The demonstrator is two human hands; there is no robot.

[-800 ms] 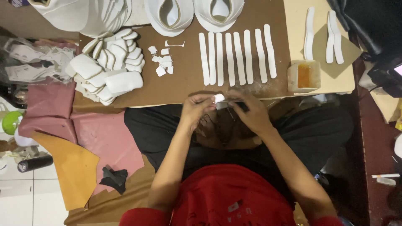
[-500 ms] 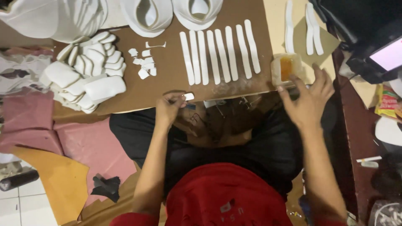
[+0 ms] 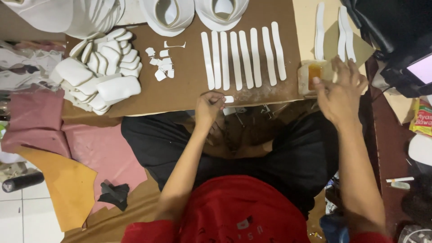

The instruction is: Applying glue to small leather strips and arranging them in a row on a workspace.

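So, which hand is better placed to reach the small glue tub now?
The right hand: its fingers already touch the small tub with orange contents. The left hand is farther away, pinching a small white piece at the board's edge.

A brown board (image 3: 189, 85) carries a row of white strips (image 3: 243, 56), small white scraps (image 3: 159, 67), a heap of white pieces (image 3: 101, 72) — and a glue tub (image 3: 310, 76) at its right edge.
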